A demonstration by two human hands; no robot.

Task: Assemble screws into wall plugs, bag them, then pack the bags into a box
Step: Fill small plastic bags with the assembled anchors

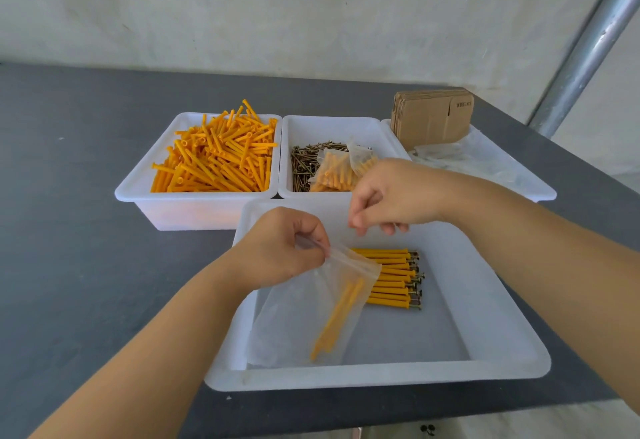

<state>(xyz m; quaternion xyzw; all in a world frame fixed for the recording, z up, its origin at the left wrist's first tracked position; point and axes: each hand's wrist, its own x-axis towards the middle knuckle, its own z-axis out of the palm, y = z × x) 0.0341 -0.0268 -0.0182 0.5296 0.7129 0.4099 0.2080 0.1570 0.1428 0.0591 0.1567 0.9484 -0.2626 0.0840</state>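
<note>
- Pinched between thumb and fingers of the left hand (282, 248) was the top edge of a clear plastic bag (311, 314), which hung down over the near tray (381, 378) with a few orange assembled plugs inside it.
- Above the same tray hovered the right hand (384, 196), its fingers curled and the fingertips close together; whether they held something small I could not tell.
- On the floor of the near tray, just right of the bag, lay a neat row of assembled plugs (391, 277), orange, with the screw heads pointing to the right.
- Behind it, on the dark table (69, 230), stood three more white trays side by side.
- Left tray (194, 210): a heap of loose orange wall plugs (214, 158).
- Middle tray (332, 126): loose screws (304, 164) on the left and two filled bags (339, 168) on the right, partly hidden by the right hand.
- Right tray (540, 192): empty clear bags (460, 158) and, at the back, a stack of flattened cardboard boxes (431, 116). One box had small dark printing, too small and turned to read.
</note>
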